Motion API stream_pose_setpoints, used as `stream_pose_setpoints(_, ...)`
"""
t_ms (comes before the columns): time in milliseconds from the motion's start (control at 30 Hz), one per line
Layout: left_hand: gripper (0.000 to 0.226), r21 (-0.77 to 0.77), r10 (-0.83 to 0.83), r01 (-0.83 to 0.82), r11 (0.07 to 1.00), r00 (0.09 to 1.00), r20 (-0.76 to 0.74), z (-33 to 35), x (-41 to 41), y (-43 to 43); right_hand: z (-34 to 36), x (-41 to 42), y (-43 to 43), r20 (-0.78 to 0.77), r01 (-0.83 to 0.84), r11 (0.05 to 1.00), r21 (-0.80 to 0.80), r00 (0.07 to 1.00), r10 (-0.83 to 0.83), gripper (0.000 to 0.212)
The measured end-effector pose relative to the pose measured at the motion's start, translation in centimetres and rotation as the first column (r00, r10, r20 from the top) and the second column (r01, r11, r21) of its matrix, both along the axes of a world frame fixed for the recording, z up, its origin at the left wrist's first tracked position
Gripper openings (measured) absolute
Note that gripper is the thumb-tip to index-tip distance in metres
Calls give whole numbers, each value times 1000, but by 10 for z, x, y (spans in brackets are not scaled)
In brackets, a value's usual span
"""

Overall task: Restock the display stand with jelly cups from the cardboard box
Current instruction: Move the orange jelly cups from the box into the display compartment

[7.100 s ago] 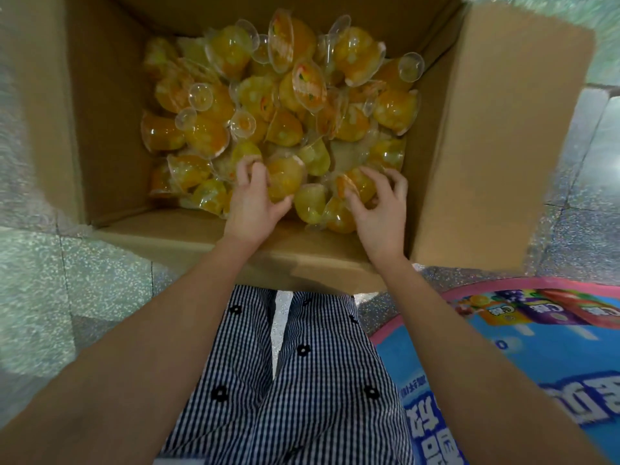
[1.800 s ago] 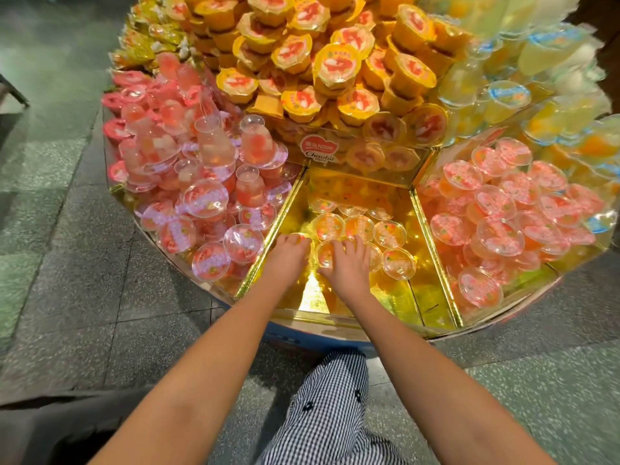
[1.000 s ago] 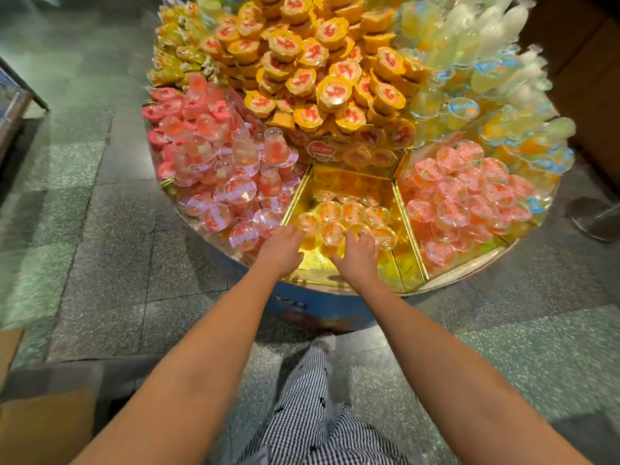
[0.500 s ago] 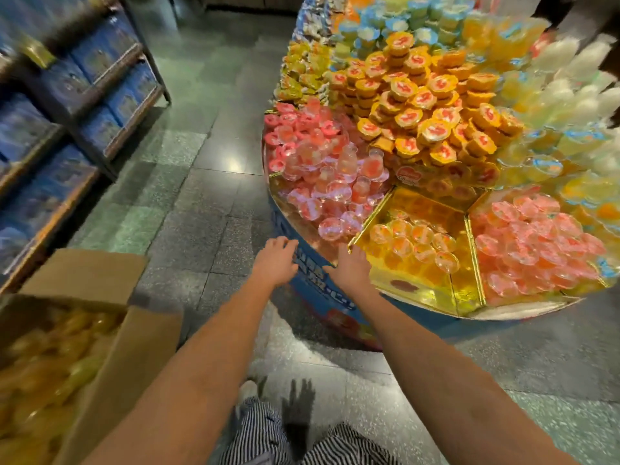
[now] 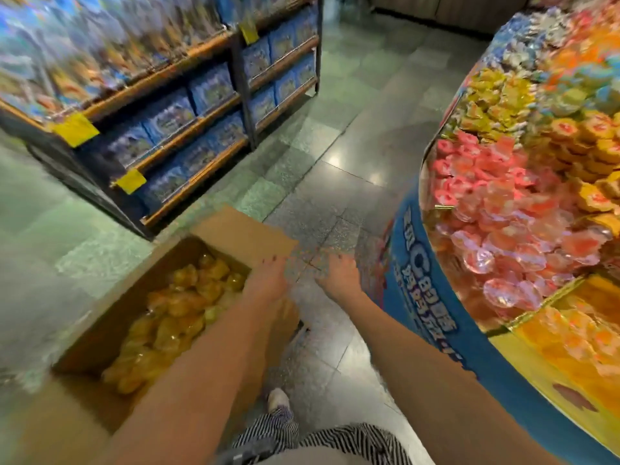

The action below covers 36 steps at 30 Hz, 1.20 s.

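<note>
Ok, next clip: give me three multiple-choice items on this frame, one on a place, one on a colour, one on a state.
1. Where does the open brown cardboard box stand relative to the person?
A. on their left, on the floor
B. on the stand
C. on a shelf

2. What colour are the jelly cups in the box?
A. blue
B. yellow-orange
C. green

3. What are the left hand and right hand holding?
A. one cup each
B. a box flap
C. nothing

Answers:
1 A, it sits on the tiled floor, opposite the round blue-skirted display stand.
2 B, the heap is yellow-orange.
3 C, both hands hang free with nothing in them.
</note>
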<state>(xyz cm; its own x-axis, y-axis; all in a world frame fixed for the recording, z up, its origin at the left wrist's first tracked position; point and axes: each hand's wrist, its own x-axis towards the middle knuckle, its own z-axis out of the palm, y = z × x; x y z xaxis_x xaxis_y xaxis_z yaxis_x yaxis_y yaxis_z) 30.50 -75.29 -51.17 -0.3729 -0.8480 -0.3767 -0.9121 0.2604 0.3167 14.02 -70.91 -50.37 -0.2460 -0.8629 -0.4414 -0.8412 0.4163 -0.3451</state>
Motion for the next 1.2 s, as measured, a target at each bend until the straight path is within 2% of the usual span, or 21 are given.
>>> stream_pose_setpoints(233,54,86,328,-325,942,945,-23,-36,110,-7,-12,119,-57,41,-267,964,-7,963,267,59)
stream_pose_setpoints(400,58,175,479,-470,865,878,-6,-59,162,0,-38,154,-75,-16,-442,890,115,895,446,55)
stream_pose_setpoints(567,57,291,628,-616,732,776,61,-93,195,19,-75,178,-85,45,-576,778,249,810,585,59)
stream_pose_setpoints(767,68,416,719,-704,576,678,152,-142,206,34,-123,198,-101,86,-691,635,344,697,712,56)
stream_pose_setpoints(967,65,506,847,-757,413,524,92,-192,191,34,-181,202,-116,134,-748,484,454,594,793,61)
stream_pose_setpoints(1200,61,485,851,-775,405,513,110,-250,174,38,-242,204,-137,115,-847,317,427,399,910,56)
